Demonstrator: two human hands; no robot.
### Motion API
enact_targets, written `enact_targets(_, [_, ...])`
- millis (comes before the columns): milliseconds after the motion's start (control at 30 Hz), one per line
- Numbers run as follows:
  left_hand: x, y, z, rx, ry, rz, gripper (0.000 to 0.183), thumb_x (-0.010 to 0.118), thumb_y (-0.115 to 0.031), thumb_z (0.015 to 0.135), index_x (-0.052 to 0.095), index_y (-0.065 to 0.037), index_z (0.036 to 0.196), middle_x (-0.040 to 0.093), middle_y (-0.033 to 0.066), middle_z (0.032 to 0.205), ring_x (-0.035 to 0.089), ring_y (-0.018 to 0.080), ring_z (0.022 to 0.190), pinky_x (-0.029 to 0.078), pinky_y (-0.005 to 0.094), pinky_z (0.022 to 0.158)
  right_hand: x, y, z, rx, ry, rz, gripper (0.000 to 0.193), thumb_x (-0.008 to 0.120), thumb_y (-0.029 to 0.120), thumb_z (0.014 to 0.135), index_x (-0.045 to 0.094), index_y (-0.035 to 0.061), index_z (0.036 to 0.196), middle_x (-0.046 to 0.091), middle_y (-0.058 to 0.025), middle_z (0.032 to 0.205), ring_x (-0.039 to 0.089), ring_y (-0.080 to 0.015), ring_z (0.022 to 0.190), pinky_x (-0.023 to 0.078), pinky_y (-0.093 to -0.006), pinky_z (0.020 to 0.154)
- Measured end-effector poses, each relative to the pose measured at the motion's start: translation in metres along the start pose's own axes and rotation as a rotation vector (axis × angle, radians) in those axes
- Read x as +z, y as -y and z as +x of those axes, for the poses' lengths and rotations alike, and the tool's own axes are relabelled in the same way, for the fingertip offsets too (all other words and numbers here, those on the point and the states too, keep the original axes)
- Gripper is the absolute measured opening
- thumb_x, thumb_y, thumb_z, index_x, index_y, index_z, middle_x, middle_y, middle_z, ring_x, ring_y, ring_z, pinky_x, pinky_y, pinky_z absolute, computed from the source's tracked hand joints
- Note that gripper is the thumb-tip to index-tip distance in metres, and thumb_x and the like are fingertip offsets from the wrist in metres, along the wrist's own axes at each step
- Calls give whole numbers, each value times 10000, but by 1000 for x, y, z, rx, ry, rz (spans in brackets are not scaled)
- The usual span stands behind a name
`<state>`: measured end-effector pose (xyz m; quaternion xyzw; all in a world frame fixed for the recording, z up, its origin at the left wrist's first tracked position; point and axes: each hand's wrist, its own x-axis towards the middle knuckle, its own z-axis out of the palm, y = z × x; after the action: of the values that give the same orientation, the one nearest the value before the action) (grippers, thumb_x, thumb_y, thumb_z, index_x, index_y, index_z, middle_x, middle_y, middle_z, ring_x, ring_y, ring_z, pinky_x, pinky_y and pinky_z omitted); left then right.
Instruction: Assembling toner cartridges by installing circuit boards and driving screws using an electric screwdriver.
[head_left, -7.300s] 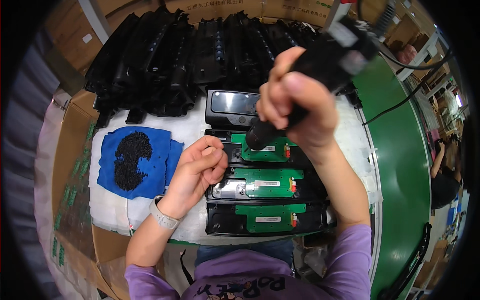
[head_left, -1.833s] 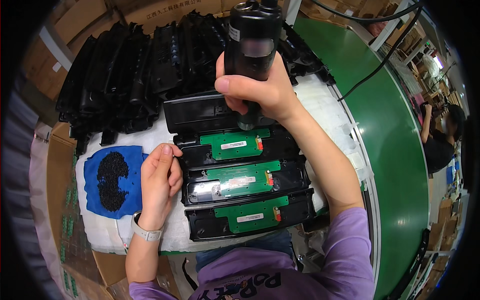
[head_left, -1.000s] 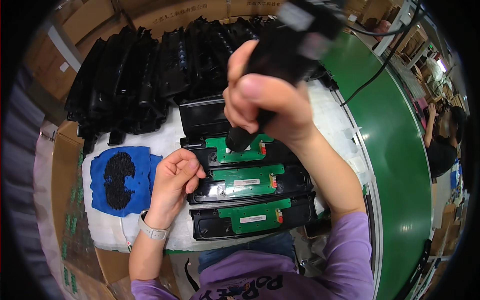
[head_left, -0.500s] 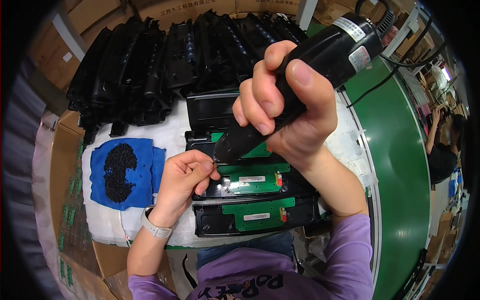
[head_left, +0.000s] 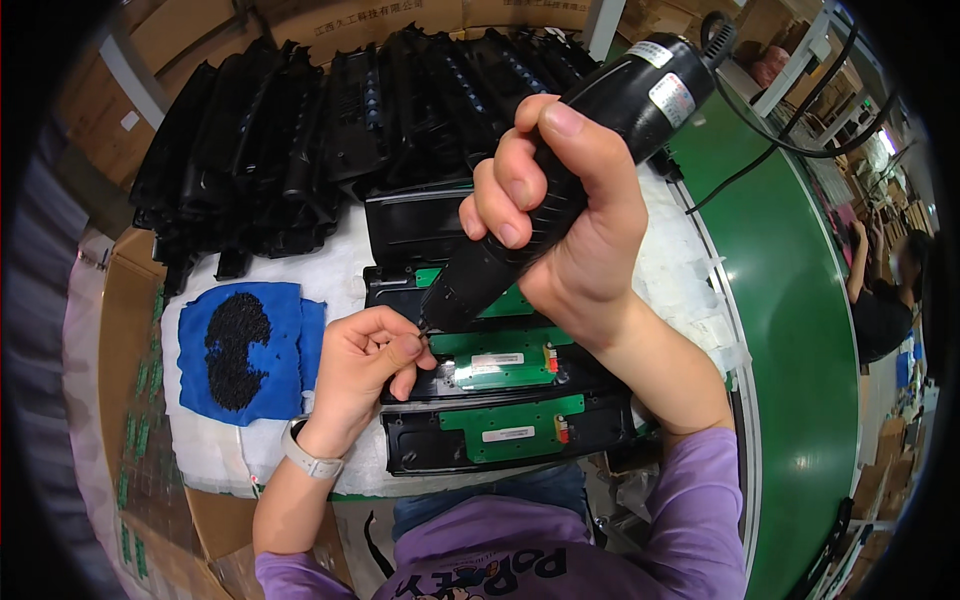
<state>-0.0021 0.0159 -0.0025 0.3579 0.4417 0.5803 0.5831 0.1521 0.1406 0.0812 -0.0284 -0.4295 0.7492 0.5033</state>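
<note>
My right hand [head_left: 590,235] is wrapped round a black electric screwdriver [head_left: 635,100], which slants down to the left. Its tip meets the fingertips of my left hand [head_left: 362,365], where thumb and forefinger are pinched together; anything between them is too small to make out. Below the tip lies a long black plastic panel [head_left: 590,370] with a green circuit board [head_left: 525,372]. A similar front panel [head_left: 415,445] carries another green board [head_left: 545,420]. One more panel with a board lies behind, partly hidden by the screwdriver.
Left of my left hand, a blue cloth [head_left: 288,345] bears a heap of small black screws [head_left: 232,350]. Black plastic housings [head_left: 290,150] are piled along the back of the white-covered table. A cable [head_left: 735,180] hangs at the right, over a green surface [head_left: 790,400]. Another person [head_left: 885,300] is far right.
My right hand and the screwdriver have shifted left and slightly down, and the tool now stands a little steeper. My left hand has barely moved and stays pinched at the tip.
</note>
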Motion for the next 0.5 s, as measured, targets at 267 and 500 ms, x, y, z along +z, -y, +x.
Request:
enact_targets(267, [0,2,0,-14,-51,49,75,607,-42,856,582,17,817,633,116,690,486,65,432,366,163,411,5,-4,-5,10,-64,-54,174,469,258,887,516,91,877,449,0,573,443,-129,458,413,-321,543])
enact_targets(500, [6,4,1,70,-107,65,81,613,-39,850,610,31,809,635,92,691,490,55,469,364,162,438,-3,0,2,35,-98,17,190,473,269,883,517,84,879,447,2,569,441,-128,455,417,-317,535])
